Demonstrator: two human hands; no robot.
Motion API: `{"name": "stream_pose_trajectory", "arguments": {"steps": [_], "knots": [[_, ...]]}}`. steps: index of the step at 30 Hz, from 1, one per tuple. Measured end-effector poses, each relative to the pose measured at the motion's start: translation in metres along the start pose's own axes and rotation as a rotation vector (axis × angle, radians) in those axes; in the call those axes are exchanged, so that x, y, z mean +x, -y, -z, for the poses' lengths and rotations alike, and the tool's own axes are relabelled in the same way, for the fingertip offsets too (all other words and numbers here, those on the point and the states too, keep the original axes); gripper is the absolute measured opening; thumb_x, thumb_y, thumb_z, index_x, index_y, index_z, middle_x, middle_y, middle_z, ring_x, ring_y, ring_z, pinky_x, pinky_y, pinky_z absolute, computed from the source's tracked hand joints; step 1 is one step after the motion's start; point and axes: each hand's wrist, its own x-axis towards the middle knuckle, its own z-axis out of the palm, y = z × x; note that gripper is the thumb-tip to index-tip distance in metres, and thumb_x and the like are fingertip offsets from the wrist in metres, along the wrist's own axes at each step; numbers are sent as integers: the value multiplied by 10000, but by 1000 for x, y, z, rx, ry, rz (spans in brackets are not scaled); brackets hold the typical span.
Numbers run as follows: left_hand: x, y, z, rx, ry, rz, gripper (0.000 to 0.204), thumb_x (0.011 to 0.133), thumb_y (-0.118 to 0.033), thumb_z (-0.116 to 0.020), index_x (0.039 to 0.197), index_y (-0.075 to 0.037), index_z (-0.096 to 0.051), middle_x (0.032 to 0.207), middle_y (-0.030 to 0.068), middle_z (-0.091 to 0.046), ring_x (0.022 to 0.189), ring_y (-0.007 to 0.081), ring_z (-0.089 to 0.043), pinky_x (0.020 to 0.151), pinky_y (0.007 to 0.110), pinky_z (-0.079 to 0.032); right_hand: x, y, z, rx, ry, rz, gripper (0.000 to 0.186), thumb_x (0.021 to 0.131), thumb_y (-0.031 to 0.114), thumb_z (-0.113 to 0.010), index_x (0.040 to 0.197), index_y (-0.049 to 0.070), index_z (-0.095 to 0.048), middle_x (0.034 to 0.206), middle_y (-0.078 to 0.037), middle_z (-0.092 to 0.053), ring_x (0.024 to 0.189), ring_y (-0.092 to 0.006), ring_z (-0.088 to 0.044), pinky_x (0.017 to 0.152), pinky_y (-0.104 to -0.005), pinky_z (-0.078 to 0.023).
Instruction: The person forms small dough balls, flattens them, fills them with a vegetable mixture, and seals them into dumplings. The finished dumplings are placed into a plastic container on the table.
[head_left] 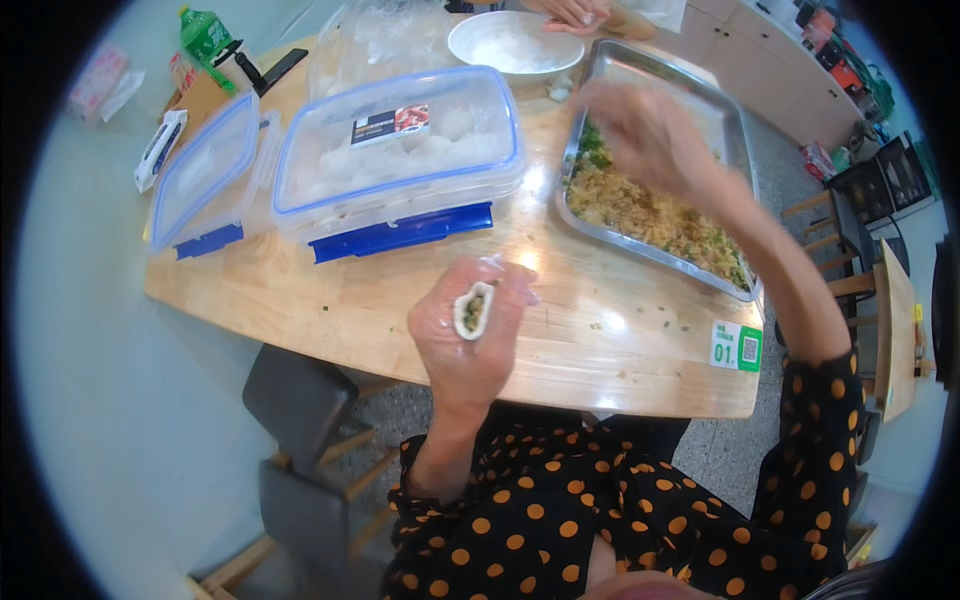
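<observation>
My left hand (455,352) is over the near edge of the wooden table, its fingers curled round an uncooked dumpling (462,318). The pale dough is cupped and open at the top, with greenish-brown filling showing inside. Thin clear plastic seems to cover the fingers. To the right, my right hand (648,132) reaches over the far part of a metal tray (596,230). Motion smears its fingers, so I cannot tell what they hold. In the tray lies chopped brownish filling (655,208), with green bits (592,150) at its left side.
Left of the tray stands a lidded clear plastic box (400,165) with pale round pieces inside. Beside it is a smaller box (205,175). Farther back, another person's hands (572,12) are near a white bowl (490,45) of white powder. Dark chairs (298,400) stand at lower left.
</observation>
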Motion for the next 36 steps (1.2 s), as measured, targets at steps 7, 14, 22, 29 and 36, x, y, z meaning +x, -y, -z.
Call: {"name": "stream_pose_trajectory", "arguments": {"steps": [7,14,22,29,36], "knots": [[10,-9,-5,41,-144,-131,91,970,-37,-649,971,52,-662,937,138,-736,802,119,-683,700,243,-521,-99,133,-18,1064,-6,-215,325,958,54,-565,1258,-48,-634,970,-154,-703,884,-221,-689,762,-370,-575],[-4,-7,-32,153,-181,-75,86,916,-15,-694,946,63,-674,906,101,-709,790,119,-654,712,250,-515,-115,167,-46,1875,-83,-537,416,1029,160,-595,1399,-23,-539,1250,-76,-649,1089,-151,-622,927,-320,-518],[-17,-4,-30,204,29,-22,107,896,-85,-747,899,1,-683,870,60,-713,786,84,-638,688,241,-507,-136,158,-51,2104,-86,-530,423,1003,230,-652,1338,-18,-582,1228,-49,-649,1076,-128,-614,885,-312,-514],[-17,-7,-37,98,30,46,133,960,-111,-704,896,1,-675,897,103,-744,802,94,-666,709,232,-530,-135,161,-52,2143,-134,-569,422,1008,228,-645,1351,-8,-578,1263,-42,-635,1095,-123,-614,859,-317,-539],[-19,-4,-37,-37,-21,-56,203,908,-138,-777,780,-31,-661,643,-61,-591,599,8,-496,511,201,-380,-137,166,-50,2163,-173,-475,458,1019,214,-630,1400,-19,-525,1288,-52,-622,1128,-133,-611,888,-330,-538]]}}
